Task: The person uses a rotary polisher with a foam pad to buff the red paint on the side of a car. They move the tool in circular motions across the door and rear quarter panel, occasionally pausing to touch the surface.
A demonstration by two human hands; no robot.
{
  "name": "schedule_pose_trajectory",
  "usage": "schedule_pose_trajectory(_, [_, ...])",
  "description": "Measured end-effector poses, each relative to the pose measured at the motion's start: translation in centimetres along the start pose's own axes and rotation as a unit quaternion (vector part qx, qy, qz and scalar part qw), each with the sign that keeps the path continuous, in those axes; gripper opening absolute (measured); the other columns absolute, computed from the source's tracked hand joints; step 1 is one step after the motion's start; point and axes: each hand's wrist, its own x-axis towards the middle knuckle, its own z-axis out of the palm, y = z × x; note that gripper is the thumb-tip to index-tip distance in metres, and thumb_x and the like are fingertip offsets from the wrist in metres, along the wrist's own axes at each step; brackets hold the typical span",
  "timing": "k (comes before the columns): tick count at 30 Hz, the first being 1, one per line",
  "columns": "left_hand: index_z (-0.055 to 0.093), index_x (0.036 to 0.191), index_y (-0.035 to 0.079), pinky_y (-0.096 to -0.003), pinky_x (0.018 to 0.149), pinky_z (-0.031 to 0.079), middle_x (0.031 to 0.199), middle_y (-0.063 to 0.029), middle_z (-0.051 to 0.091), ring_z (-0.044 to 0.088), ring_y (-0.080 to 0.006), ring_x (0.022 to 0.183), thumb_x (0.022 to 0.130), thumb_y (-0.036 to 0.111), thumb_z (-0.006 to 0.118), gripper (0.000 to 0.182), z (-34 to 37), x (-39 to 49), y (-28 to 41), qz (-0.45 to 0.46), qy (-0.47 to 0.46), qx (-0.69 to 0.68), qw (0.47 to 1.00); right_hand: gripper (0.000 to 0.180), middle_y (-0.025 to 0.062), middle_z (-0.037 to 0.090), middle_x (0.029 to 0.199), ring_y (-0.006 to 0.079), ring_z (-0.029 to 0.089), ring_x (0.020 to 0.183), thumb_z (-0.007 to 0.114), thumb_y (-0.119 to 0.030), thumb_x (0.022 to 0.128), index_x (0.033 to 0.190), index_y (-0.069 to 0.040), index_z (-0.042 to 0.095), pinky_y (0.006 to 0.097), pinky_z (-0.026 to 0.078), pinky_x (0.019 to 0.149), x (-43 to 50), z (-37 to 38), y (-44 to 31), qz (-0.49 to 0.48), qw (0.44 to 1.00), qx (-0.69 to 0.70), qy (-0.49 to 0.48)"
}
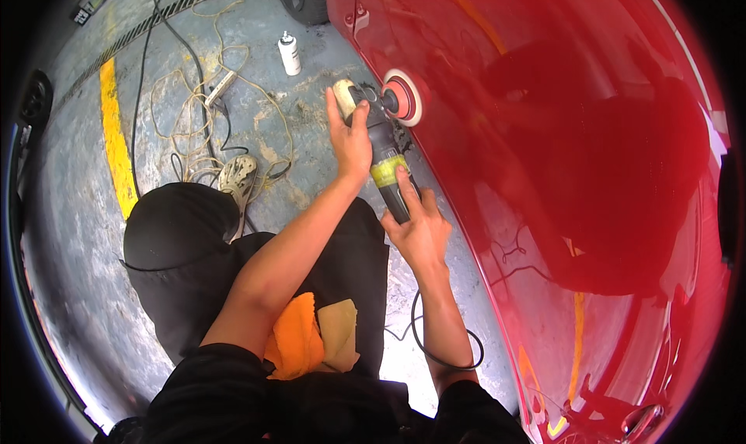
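Both my hands hold a black rotary car polisher (383, 135) with yellow tape around its body. My left hand (351, 144) grips it near the head, beside a worn cream-coloured side handle or cover (344, 97). Around the rear of the body is my right hand (421, 225), one finger lying along the yellow tape. The orange-and-white polishing pad (404, 98) faces the lower part of a glossy red car panel (524, 152) and appears to touch it. A black power cord (415, 321) loops past my right forearm.
An orange cloth (296, 339) and a tan piece of sandpaper or cloth (339, 334) lie on my lap. A white bottle (289, 53) stands on the floor ahead. Tangled cords and a white power strip (221, 88) lie near my shoe (238, 176). A drain grate (175, 7) crosses behind.
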Motion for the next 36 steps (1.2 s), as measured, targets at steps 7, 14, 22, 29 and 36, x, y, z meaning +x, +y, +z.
schedule_pose_trajectory(7, [0.016, 0.173, -0.003, -0.0397, 0.124, 0.036, 0.164, -0.0283, 0.043, 0.048, -0.0326, 0.147, 0.107, 0.027, 0.067, 0.088, 0.9, -8.5, 0.7, 0.006, -0.027, 0.014, 1.000, 0.085, 0.0136, 0.072, 0.113, 0.0334, 0.077, 0.085, 0.089, -0.019, 0.075, 0.155, -0.029, 0.063, 0.0441, 0.064, 0.070, -6.1, -3.5, 3.6, -0.007, 1.000, -0.004, -0.005])
schedule_pose_trajectory(14, [0.000, 0.176, 0.006, -0.0414, 0.125, 0.036, 0.168, -0.0279, 0.037, 0.045, -0.0336, 0.150, 0.106, 0.028, 0.069, 0.101, 1.6, -15.0, 3.0, -0.042, -0.101, -0.011, 0.994, 0.085, 0.0162, 0.073, 0.120, 0.0359, 0.078, 0.087, 0.089, -0.014, 0.074, 0.154, -0.025, 0.064, 0.0443, 0.065, 0.070, -10.3, -7.2, 6.3, -0.063, 0.997, -0.027, 0.041])
schedule_pose_trajectory(22, [0.003, 0.176, 0.004, -0.0374, 0.118, 0.042, 0.157, -0.0211, 0.048, 0.055, -0.0259, 0.134, 0.104, 0.021, 0.067, 0.097, 2.1, -9.9, 3.9, -0.006, -0.085, -0.038, 0.996, 0.083, 0.0162, 0.073, 0.118, 0.0363, 0.077, 0.086, 0.086, -0.011, 0.075, 0.154, -0.024, 0.064, 0.0454, 0.064, 0.070, -6.3, -4.8, 4.5, -0.082, 0.993, -0.014, 0.078])
schedule_pose_trajectory(29, [0.009, 0.175, 0.003, -0.0366, 0.116, 0.044, 0.156, -0.0215, 0.049, 0.056, -0.0267, 0.133, 0.102, 0.019, 0.067, 0.095, 1.7, -3.7, 4.1, 0.031, -0.061, -0.031, 0.997, 0.082, 0.0158, 0.072, 0.121, 0.0358, 0.077, 0.088, 0.087, -0.014, 0.075, 0.153, -0.027, 0.065, 0.0452, 0.065, 0.073, -1.4, -1.6, 2.6, -0.078, 0.994, -0.004, 0.079])
schedule_pose_trajectory(36, [0.014, 0.175, 0.003, -0.0373, 0.116, 0.043, 0.155, -0.0220, 0.051, 0.058, -0.0282, 0.133, 0.101, 0.024, 0.069, 0.095, 1.7, 2.3, 5.3, 0.045, -0.042, -0.025, 0.998, 0.084, 0.0146, 0.071, 0.121, 0.0348, 0.077, 0.089, 0.087, -0.018, 0.075, 0.155, -0.030, 0.064, 0.0454, 0.065, 0.073, 3.9, 0.6, 0.1, -0.087, 0.993, -0.003, 0.084])
